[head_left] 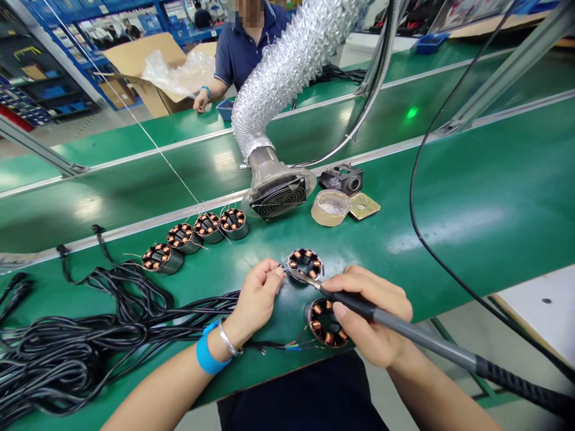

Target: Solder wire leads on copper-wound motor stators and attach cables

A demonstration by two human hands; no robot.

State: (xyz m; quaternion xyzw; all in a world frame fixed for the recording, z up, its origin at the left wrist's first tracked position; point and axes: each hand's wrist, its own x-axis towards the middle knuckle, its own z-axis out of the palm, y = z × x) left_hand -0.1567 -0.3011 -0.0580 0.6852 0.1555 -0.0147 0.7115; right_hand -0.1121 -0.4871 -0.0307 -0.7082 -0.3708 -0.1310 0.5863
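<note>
My right hand point(372, 314) is closed round the handle of a soldering iron point(359, 304). The iron's metal tip reaches the left edge of a motor stator point(305, 266) wound with copper coils. Just left of that stator, my left hand point(258, 293) pinches a thin wire point(279, 267) between thumb and fingers; the wire's end near the iron tip is too small to make out. A second stator point(327, 323) sits closer to me, partly covered by my right hand. Beside it lies a black cable end point(291, 346) with blue and green cores showing.
Several more stators point(162, 258) stand in a row at the left. A pile of black cables point(103, 335) covers the bench's left side. Above the work hangs a foil fume duct point(278, 78). An iron stand point(341, 179) and round tin point(330, 208) are behind. A co-worker point(245, 48) is opposite.
</note>
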